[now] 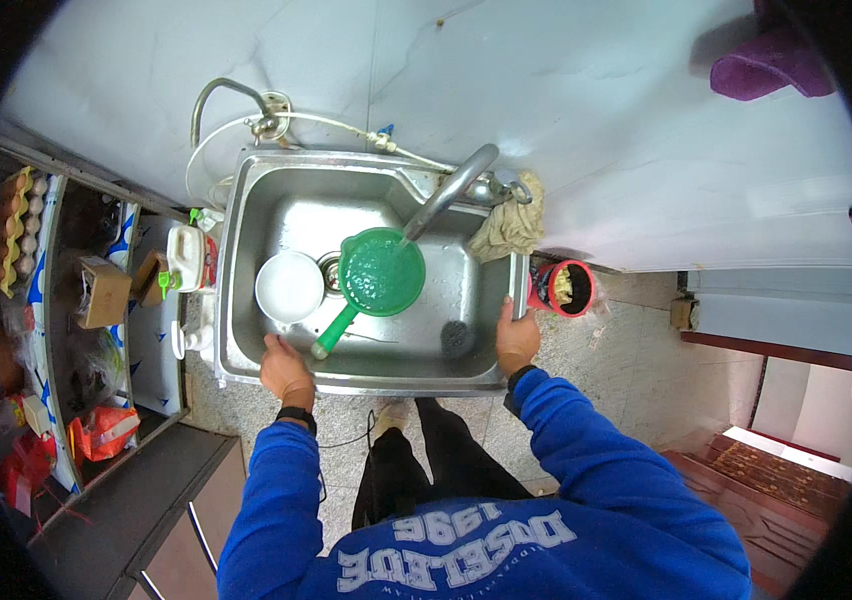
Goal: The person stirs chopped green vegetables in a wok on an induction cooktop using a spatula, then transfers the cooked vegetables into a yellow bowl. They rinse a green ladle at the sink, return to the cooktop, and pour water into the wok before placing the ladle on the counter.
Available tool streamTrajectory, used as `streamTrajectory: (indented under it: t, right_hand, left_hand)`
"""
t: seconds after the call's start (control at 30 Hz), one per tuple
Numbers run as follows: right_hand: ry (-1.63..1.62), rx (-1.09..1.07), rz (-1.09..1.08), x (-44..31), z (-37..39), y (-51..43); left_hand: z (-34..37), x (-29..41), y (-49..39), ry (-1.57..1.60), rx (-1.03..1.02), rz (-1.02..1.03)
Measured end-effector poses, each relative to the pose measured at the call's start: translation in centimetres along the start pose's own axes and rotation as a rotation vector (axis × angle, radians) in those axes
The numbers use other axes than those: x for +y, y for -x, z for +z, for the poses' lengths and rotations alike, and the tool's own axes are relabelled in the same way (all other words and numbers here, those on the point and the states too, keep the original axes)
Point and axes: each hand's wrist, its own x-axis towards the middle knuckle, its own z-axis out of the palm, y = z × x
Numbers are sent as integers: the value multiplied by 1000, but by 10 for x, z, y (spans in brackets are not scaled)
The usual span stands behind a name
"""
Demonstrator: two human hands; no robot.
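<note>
A stainless steel sink (411,367) stands in front of me. My right hand (517,337) grips its right rim, fingers curled over the edge. At the front left rim, my left hand (287,367) lies just below a white bowl (289,289); its fingertips are partly hidden. A green plastic water dipper (382,271) sits in the basin, its handle (334,334) pointing towards my left hand. Water runs into it from the curved metal faucet (450,191), and the water's surface is rippled. A dark scouring pad (454,339) lies on the basin floor at the right.
A beige cloth (512,221) hangs over the sink's back right corner. A red bin (572,289) stands on the floor to the right. White jugs (187,259) stand left of the sink, beside shelves with eggs (25,225) and a cardboard box (103,292). A second faucet (231,86) is on the wall.
</note>
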Motion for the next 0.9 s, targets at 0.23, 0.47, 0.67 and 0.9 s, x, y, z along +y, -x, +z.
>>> streamTrajectory:
  t: [0.23, 0.47, 0.67, 0.9]
  right_hand:
    - [-10, -13, 12, 3, 1, -3]
    - [-291, -114, -86, 35, 18, -14]
    - [-632, -284, -190, 34, -6, -56]
    - [-278, 146, -998, -127, -86, -135]
  left_hand:
    - [-1, 0, 0, -24, -33, -5]
    - [-5, 2, 0, -20, -19, -11]
    - [-3, 2, -1, -58, -1, -10]
    - [1, -4, 1, -22, 7, -4]
